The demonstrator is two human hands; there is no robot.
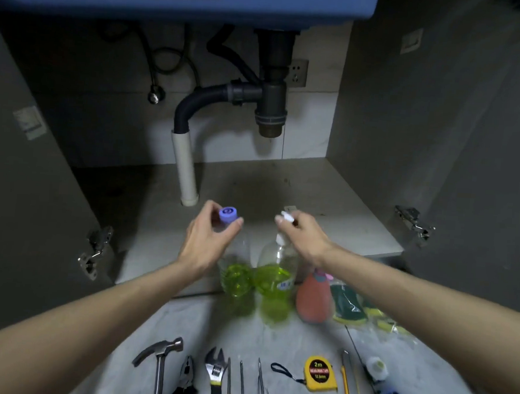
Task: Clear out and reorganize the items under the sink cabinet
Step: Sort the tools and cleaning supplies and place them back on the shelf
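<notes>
Your left hand (208, 239) is closed around the neck of the clear bottle with the purple cap (228, 215), fingers wrapped just under the cap. Your right hand (303, 234) pinches the white pump head (286, 216) of the second bottle (275, 277) between thumb and fingertips. Both bottles hold green liquid and stand side by side at the front edge of the cabinet floor (328, 207), beside an orange bottle (312, 294).

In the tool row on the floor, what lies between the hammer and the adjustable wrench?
In the head view, a pair of pliers lies between the hammer and the adjustable wrench, nothing else.
</notes>
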